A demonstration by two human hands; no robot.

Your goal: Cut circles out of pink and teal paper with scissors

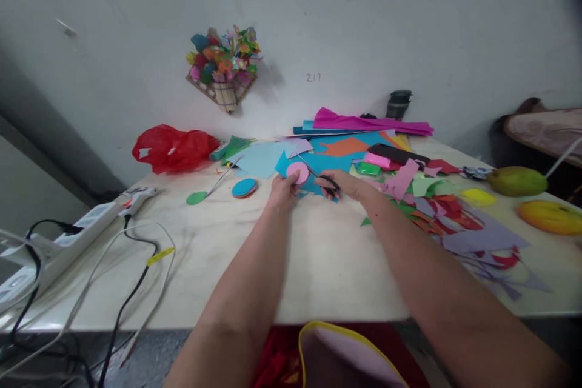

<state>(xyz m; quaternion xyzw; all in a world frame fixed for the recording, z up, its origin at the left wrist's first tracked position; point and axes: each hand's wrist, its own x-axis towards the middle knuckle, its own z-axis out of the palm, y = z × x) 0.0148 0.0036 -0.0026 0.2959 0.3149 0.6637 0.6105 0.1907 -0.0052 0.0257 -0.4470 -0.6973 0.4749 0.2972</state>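
Note:
Near the middle of the table, my left hand point(284, 189) pinches a pink paper circle point(297, 173) against a sheet of blue paper point(330, 163). My right hand point(339, 184) is closed around the black handles of a pair of scissors point(328, 182). Their blades point up and left, close to the circle and over the blue sheet. To the left lies a small stack of round paper discs point(244, 187), blue on top. Farther left is a green paper circle point(196, 197) with a thin stem-like piece beside it.
Paper scraps point(454, 218), two mangoes point(518, 182) and a black phone-like object point(395, 154) lie on the right. A red plastic bag point(175, 148) sits back left. A glue gun point(139, 199), power strip point(59, 251) and cables occupy the left edge. Paper flowers point(225, 57) hang on the wall.

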